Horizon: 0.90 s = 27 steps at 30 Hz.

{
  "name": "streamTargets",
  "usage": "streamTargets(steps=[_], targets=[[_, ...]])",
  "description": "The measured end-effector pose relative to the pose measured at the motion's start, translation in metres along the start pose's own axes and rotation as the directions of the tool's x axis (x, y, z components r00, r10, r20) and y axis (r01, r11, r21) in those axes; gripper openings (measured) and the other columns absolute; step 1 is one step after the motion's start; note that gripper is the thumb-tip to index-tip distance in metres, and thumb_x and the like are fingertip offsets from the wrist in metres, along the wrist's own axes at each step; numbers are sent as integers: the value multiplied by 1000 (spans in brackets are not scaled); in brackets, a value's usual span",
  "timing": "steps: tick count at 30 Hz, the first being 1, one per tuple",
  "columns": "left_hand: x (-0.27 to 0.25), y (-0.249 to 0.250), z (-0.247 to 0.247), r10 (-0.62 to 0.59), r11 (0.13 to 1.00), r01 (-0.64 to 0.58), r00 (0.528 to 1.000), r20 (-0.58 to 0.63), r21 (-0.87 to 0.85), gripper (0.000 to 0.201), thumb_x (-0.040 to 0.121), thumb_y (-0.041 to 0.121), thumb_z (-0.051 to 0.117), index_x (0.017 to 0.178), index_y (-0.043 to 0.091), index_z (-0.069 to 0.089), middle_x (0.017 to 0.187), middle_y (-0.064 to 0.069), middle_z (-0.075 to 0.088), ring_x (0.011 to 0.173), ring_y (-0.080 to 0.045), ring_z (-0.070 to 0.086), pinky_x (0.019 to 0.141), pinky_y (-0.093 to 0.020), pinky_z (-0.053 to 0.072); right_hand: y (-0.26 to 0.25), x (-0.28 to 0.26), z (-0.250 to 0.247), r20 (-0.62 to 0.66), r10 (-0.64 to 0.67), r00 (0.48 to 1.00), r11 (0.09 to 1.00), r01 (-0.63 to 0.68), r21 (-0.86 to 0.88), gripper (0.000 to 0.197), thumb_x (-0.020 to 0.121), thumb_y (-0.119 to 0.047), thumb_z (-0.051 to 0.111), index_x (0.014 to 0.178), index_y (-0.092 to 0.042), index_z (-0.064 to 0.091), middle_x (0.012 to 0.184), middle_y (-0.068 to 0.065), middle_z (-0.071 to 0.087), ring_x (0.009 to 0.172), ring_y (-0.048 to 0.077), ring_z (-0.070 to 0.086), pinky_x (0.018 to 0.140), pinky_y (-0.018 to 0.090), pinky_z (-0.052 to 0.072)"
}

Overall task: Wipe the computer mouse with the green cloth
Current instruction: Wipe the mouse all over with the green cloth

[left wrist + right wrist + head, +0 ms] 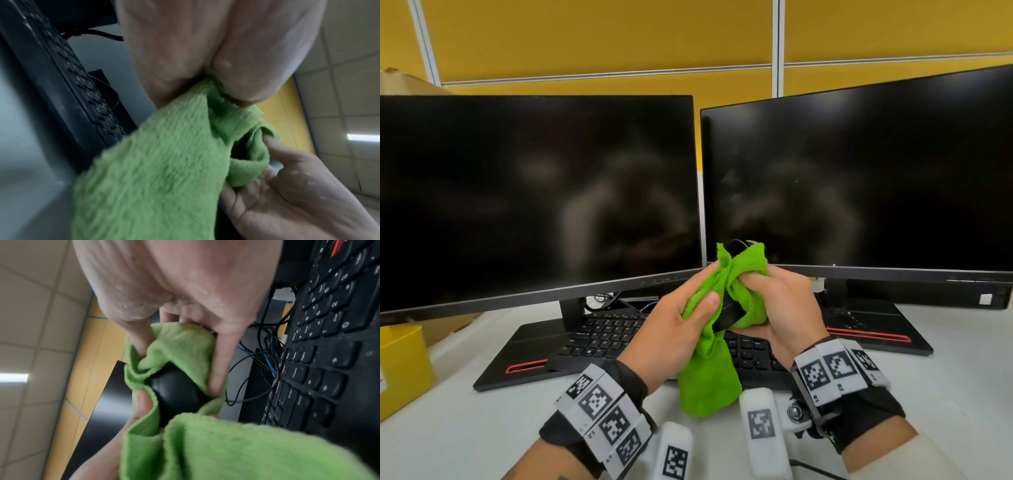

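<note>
Mid-wipe. I've got both hands up off the desk, above the keyboard (pixel 599 337), in front of the two dark monitors (pixel 534 195).

Left hand (pixel 671 329): fingers curled round the green cloth (pixel 709 380), thumb pressed flat on the fabric. Right hand (pixel 784 308): fingers curled into the cloth's upper folds, pinching the bundle from the other side. Neither hand is loose.

Computer mouse (pixel 174 392) sits between the two palms, mostly wrapped; only a black strip shows in the head view (pixel 729 313), its rounded black back bare in the right wrist view. A long tail of cloth hangs below the left hand.

How I'd run this step:
- hold the mouse steady with one hand, rub with the other, not both at once
- rotate the mouse inside the cloth so the bare back gets covered (that patch looks unwiped, my guess)
- keep the thumb pressure light: smooth shell, could squirt out
- gather the hanging tail so it doesn't drag over the keys

Whether the mouse has a cable I can't tell.
</note>
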<state>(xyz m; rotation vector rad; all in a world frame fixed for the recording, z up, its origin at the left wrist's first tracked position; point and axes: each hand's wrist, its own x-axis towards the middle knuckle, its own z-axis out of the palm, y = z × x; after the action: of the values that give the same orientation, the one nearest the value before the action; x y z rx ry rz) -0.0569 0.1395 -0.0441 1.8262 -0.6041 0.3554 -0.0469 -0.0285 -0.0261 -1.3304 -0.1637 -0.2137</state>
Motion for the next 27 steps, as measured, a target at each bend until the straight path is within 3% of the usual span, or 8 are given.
streamTargets(steps=[2,9,12,17,19,22,25,27], targets=[[1,0,0,-3,1000,2,999,34,25,48,109,18,53,154,37,49,151,19,59,142,1,52,125,-36,37,-2,-1,0,-49,43,998,998,-41,55,17,95,-21,69,97,-8,79,95,20,80,87,36,79,63,55,65],[0,11,0,-21,997,21,1000,5,-76,45,106,4,56,133,38,67,127,21,75,124,2,67,107,-18,50,-6,9,-7,-147,202,968,962,-168,216,34,104,-30,59,114,2,68,113,35,70,101,54,71,73,78,56],[1,10,-1,-31,998,29,999,-31,-57,44,105,2,57,125,38,71,124,18,77,121,-3,69,108,-28,53,-7,10,-11,-170,203,964,969,-172,179,27,105,-29,58,107,-3,66,115,32,68,103,52,69,68,71,59],[-2,6,-2,-59,997,59,998,10,-40,46,98,7,71,132,38,66,125,11,77,117,-8,72,107,-42,57,-4,4,-1,-105,112,988,993,-108,41,33,104,-32,59,98,-4,76,103,32,75,91,44,76,65,62,64],[-3,5,0,-59,997,60,998,16,-48,44,99,17,72,136,38,63,124,11,77,115,-7,73,106,-39,57,-3,1,5,-65,60,996,998,-61,-15,31,105,-29,57,94,-9,78,102,28,77,90,41,77,70,62,64],[-1,6,1,-46,997,46,999,1,-63,38,98,34,67,136,35,66,120,11,79,112,-7,74,102,-32,58,-4,-2,8,-23,63,998,998,-64,-16,31,105,-28,58,104,-3,76,103,26,77,89,37,78,74,63,63],[1,12,-3,-35,995,36,999,12,-93,31,98,31,67,129,30,72,115,9,81,107,-8,76,94,-24,59,-11,-1,4,-104,46,993,999,-47,-7,34,100,-26,66,101,8,73,98,30,76,79,40,78,71,67,62],[1,13,-5,-27,996,30,999,36,-80,26,99,29,67,124,28,73,111,7,82,103,-8,77,89,-22,59,-15,-2,3,-154,68,986,998,-68,8,35,100,-27,66,95,7,73,91,28,78,76,42,77,63,61,64]])
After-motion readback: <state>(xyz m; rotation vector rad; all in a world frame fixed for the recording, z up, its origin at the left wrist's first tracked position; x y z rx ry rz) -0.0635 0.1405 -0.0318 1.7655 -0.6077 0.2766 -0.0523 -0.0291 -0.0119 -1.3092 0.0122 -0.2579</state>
